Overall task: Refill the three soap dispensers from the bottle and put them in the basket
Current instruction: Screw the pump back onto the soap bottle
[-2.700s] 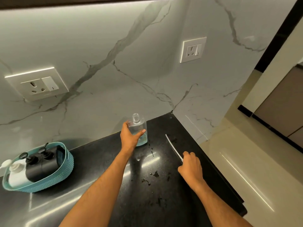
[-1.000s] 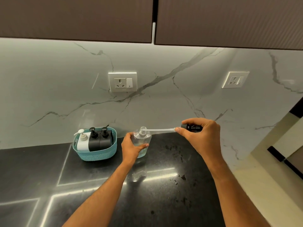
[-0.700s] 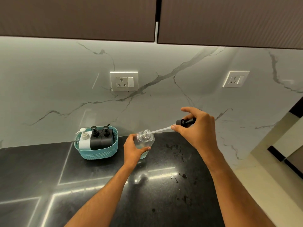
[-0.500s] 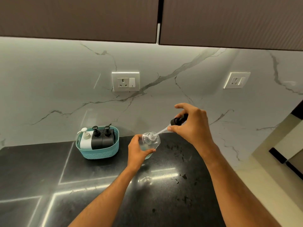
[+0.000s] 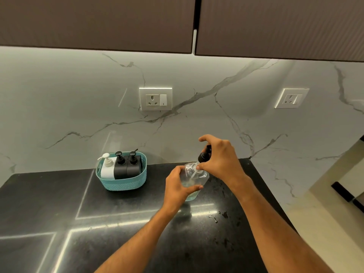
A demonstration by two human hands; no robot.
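Note:
My left hand [image 5: 178,186] grips a clear bottle [image 5: 199,177], tilted and lifted a little above the black counter [image 5: 110,229], with a little pale liquid at its bottom. My right hand [image 5: 220,156] holds a black pump head [image 5: 204,154] just above the bottle's neck, and its clear tube runs down inside the bottle. A teal basket [image 5: 126,182] at the back of the counter holds a white dispenser [image 5: 107,167] and two black dispensers [image 5: 127,164], all upright.
Droplets and smears [image 5: 218,215] lie on the counter right of the bottle. The counter ends at the right over a cream floor [image 5: 325,223]. Two sockets [image 5: 155,99] sit on the marble wall, under dark cabinets [image 5: 98,22].
My right hand picked the pump up off the counter, swung it over the bottle and slid the tube down into the neck. The left hand kept hold of the bottle and tilted it.

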